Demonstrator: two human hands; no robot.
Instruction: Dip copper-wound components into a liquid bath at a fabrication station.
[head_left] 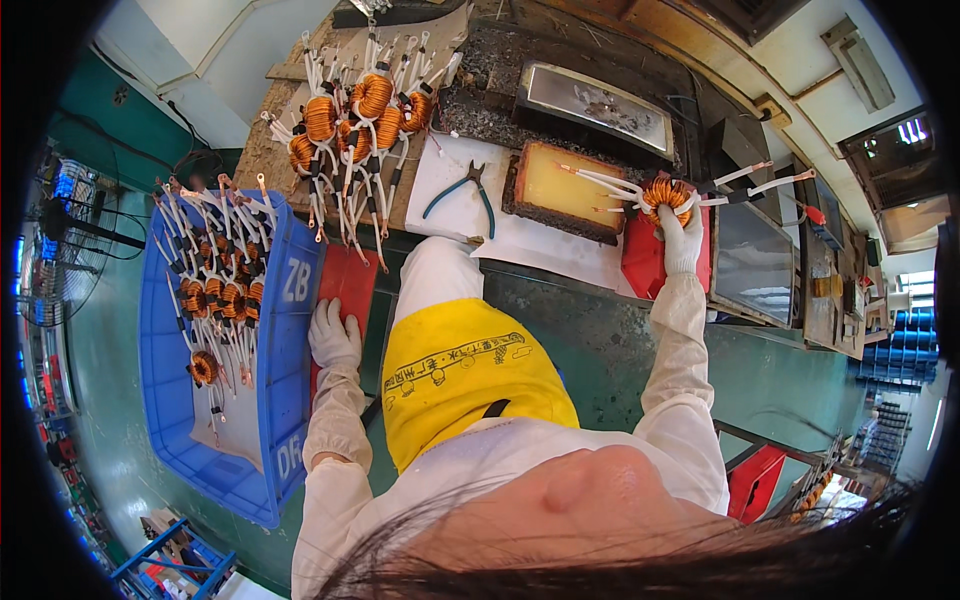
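My right hand (683,245), in a white glove, is closed on a copper-wound toroidal coil (662,193) with white-sleeved leads that stick out to both sides. Some of its leads reach left over a yellow slab (562,180) in a dark, crusted tray; I cannot tell whether they touch it. Beneath the coil is a red surface (643,258). My left hand (334,336), also gloved, lies with fingers stretched out on a red panel (346,285) beside the blue crate (290,345). It holds nothing.
The blue crate contains several similar coils (222,297). More coils (372,97) are heaped at the bench's back left. Teal-handled cutting pliers (466,192) lie on white paper (515,250). Behind the slab stands a dark-framed trough (600,108) with a silvery surface. A fan (65,240) stands far left.
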